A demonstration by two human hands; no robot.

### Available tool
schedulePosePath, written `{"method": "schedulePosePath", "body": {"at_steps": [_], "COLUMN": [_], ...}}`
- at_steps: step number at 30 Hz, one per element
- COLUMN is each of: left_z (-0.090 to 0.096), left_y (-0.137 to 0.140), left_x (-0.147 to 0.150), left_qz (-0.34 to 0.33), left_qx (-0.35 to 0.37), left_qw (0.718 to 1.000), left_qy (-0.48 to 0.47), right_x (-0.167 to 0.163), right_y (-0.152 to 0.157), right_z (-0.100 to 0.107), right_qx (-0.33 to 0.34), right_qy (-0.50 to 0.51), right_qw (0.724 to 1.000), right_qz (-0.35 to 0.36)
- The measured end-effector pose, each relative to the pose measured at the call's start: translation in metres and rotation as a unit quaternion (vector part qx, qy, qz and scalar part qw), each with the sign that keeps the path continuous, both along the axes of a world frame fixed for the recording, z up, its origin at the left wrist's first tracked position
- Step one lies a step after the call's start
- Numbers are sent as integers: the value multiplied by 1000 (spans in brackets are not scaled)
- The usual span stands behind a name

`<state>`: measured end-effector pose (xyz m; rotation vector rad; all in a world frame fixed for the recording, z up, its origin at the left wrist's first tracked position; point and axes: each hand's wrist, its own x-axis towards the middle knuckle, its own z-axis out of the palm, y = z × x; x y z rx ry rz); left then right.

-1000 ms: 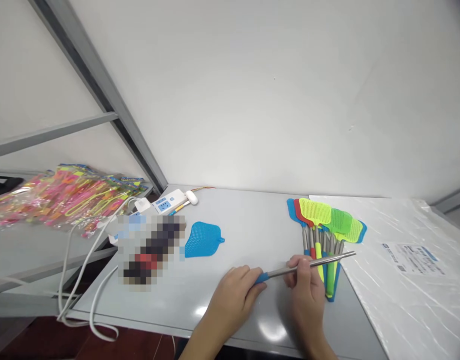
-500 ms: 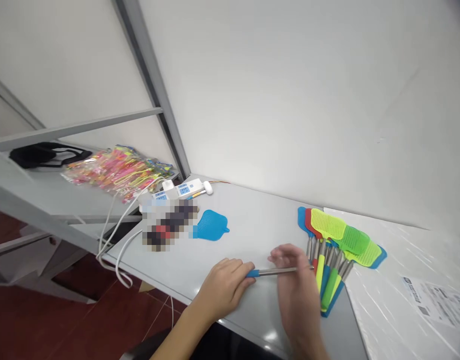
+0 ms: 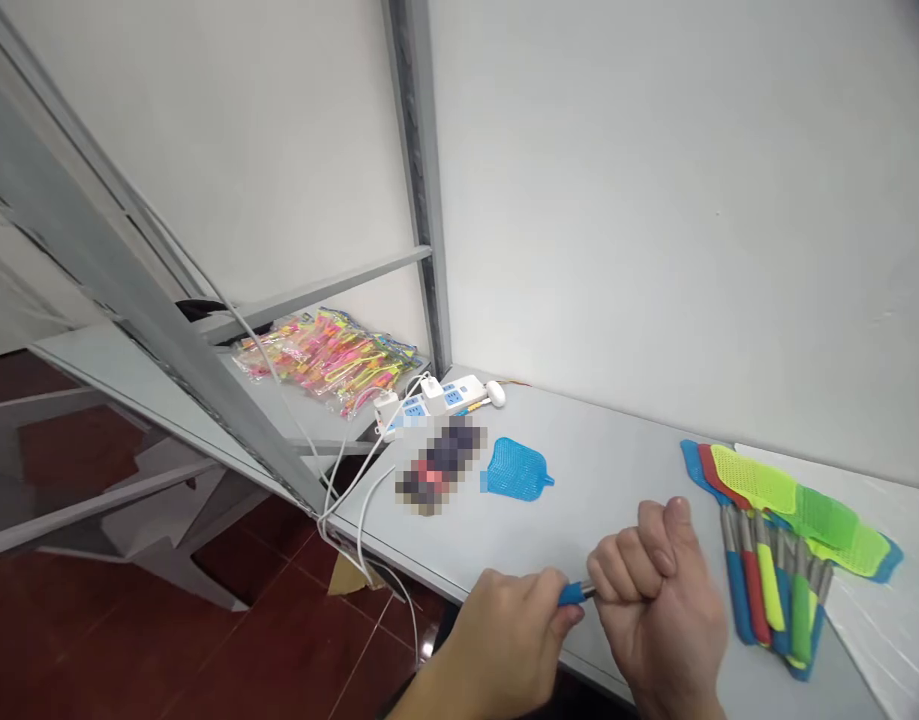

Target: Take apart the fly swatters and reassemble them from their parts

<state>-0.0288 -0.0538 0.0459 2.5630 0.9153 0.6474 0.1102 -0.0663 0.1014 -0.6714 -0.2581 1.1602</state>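
Note:
My left hand [image 3: 504, 640] grips the blue grip of a fly swatter handle [image 3: 574, 594], and only its end shows past my fingers. Around the metal rod of the same handle, my right hand [image 3: 654, 600] is closed, thumb up, hiding most of the rod. A loose blue fly swatter head [image 3: 517, 470] lies flat on the table beyond my hands. To the right, several fly swatters [image 3: 763, 482] in blue, red, yellow and green lie overlapping, their coloured grips toward me.
A white power strip [image 3: 463, 392] with plugs and cables stands at the back left, beside a blurred-out object [image 3: 440, 465]. Packets of colourful items [image 3: 328, 355] lie on the neighbouring shelf. A grey metal post [image 3: 421, 190] rises there. White wrapped board [image 3: 894, 610] lies at right.
My right hand has closed around the metal rod, where it was partly open before. The view has turned left, so the table things appear further right.

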Motion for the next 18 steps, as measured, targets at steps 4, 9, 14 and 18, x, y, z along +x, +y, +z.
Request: {"method": "schedulePosePath", "body": {"at_steps": [4, 9, 14, 18], "left_z": [-8, -25, -42, -53], "left_y": [5, 2, 1, -5], "left_x": [-26, -47, -58, -54], "left_qz": [31, 126, 188, 248], "left_qx": [-131, -317, -541, -571], "left_qw": [989, 919, 730, 636], "left_qy": [-55, -195, -372, -456], "right_x": [-28, -60, -42, -10], "right_y": [25, 47, 67, 84], "right_z": [-15, -38, -65, -93], "right_qx": [-29, -41, -33, -120], "right_qy": [-48, -122, -541, -805], "right_qw": [996, 969, 827, 571], "right_qz": [73, 211, 149, 105]}}
